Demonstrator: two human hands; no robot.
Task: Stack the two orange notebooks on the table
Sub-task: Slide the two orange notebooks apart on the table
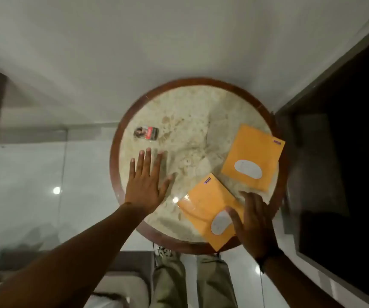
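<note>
- Head view, hands: the left hand point(144, 187) lay flat with its fingers point(148, 158) spread wide, pinching nothing, over bare stone at the desk's left side. The right hand point(253, 221) was also open, fingers spread, its thumb resting on or just above the near notebook point(203, 207); whether it pressed down could not be told.
- Head view, task things: the near notebook sat directly under and left of the right fingers, turned at an angle, one corner past the desk point(201, 82) rim toward the person. The far notebook point(253, 156) lay just beyond the right fingertips, close to the near one but apart from it, and its far right corner also overhung the rim.
- Head view, risks: the likeliest slip looked to be a push from the open palm sliding the near notebook off the edge, since it already overhung. The covers looked smooth and thin, so lifting one off flat stone could be fiddly, and a hurried scrape might nudge the far notebook over the rim too. Their differing angles would leave a crooked stack unless one was turned.
- Head view, surface: a round desk, pale mottled stone inside a dark wooden rim, with a small printed packet point(146, 134) just beyond the left fingertips.
- Head view, room: glossy pale floor tiles point(23, 196) showing lamp glare, a dark panel point(346, 174) right of the right hand, and the person's trouser legs point(170, 283) below.
</note>
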